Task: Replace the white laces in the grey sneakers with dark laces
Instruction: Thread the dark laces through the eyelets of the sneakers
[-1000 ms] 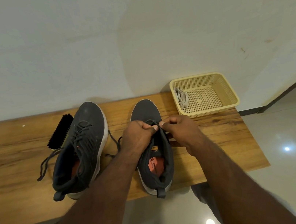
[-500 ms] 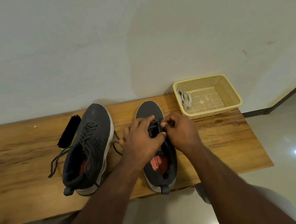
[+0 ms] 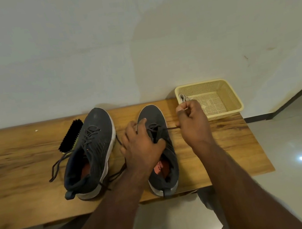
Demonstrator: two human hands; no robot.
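Right hand: the right hand [image 3: 191, 123] has its fingers curled, pinching a dark lace [image 3: 170, 128] and drawing it taut to the right from the near-toe eyelets.
Left hand: the left hand [image 3: 141, 147] lies over the throat of the right-side grey knit sneaker [image 3: 153, 118], fingers bent round its left flank and thumb hooked at the tongue, holding it down.
Shoe in hand: this sneaker stands toe-far on the wooden plank surface [image 3: 18, 173]; only the first crossings of dark lace show, with a loose end trailing off near its left side.
Other shoe: the left-side grey sneaker with a white sole [image 3: 92, 148] is laced in dark cord up most of its throat, its ends untied and sprawled on the surface.
White laces: a pale bundled lace [image 3: 183, 97] lies in the cream perforated plastic basket [image 3: 228, 99] at the far right.
Progress: judging from this, the white laces are out, one shoe is nearly done, and the second has most eyelets left.
Writing: print on the orange insole [image 3: 163, 166] is too small to read.
Also there: a black bristle brush [image 3: 71, 135] lies beside the left shoe.
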